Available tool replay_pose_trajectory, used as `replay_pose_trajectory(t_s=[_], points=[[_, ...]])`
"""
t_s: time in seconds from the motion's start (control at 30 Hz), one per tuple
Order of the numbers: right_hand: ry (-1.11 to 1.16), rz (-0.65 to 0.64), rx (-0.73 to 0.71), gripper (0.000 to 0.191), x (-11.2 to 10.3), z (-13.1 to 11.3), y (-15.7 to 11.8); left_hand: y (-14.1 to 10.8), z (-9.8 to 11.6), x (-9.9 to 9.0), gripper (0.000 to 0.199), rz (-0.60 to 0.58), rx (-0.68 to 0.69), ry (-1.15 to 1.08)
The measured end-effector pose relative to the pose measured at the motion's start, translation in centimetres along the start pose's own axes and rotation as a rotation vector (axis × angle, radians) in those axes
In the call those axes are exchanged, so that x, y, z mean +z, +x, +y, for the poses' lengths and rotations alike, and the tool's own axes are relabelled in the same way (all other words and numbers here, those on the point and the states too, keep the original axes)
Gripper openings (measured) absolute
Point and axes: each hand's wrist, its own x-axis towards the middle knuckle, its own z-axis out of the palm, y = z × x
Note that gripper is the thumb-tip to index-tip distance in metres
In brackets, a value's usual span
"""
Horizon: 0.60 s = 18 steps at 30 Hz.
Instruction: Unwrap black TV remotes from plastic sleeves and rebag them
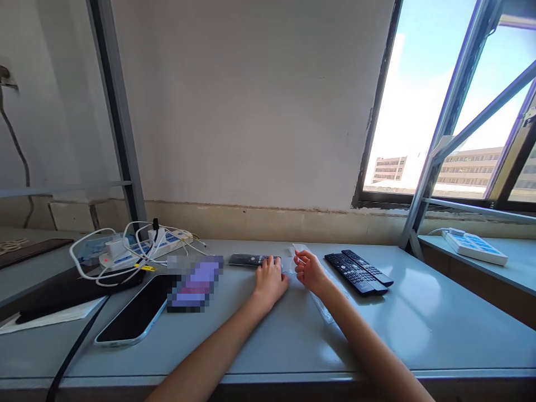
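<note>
A black remote control (245, 259) lies flat near the back of the desk, its right end covered by my left hand (270, 277). The fingers of that hand are bent down over the remote and press on it. Clear film (287, 264) shows between my two hands, at the remote's right end. My right hand (309, 272) is just to the right, raised a little, its fingers curled in with thumb and fingertips together; what they pinch is too small to make out. Under and behind it lies a clear plastic sleeve (323, 308), partly hidden by the forearm.
Several black remotes (355, 272) lie side by side on the right. At left are a phone (133, 310), a blurred purple-screened device (196, 283), a dark pouch (79, 293) and a power strip (129, 255) with tangled white cables. Metal posts (119, 111) frame the desk (268, 346).
</note>
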Motion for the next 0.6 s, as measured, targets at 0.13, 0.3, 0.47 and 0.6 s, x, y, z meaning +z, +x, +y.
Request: replay_pose_trajectory(t_s=[0.13,0.3,0.47,0.6], points=[[0.001,-0.005,0.000,0.008,-0.13,0.08,0.13,-0.36,0.24,-0.04,0.037,-0.046,0.058,-0.009],[0.010,-0.011,-0.004,0.008,-0.28,0.14,0.29,-0.34,0.50,0.23,0.031,-0.042,0.115,-0.049],[0.011,-0.010,-0.009,0.007,-0.25,0.17,0.25,-0.38,0.63,0.41,0.028,-0.037,0.172,-0.056],[0.017,-0.009,-0.009,0.006,-0.28,0.20,0.37,-0.45,0.56,0.42,0.029,-0.033,0.195,-0.048]])
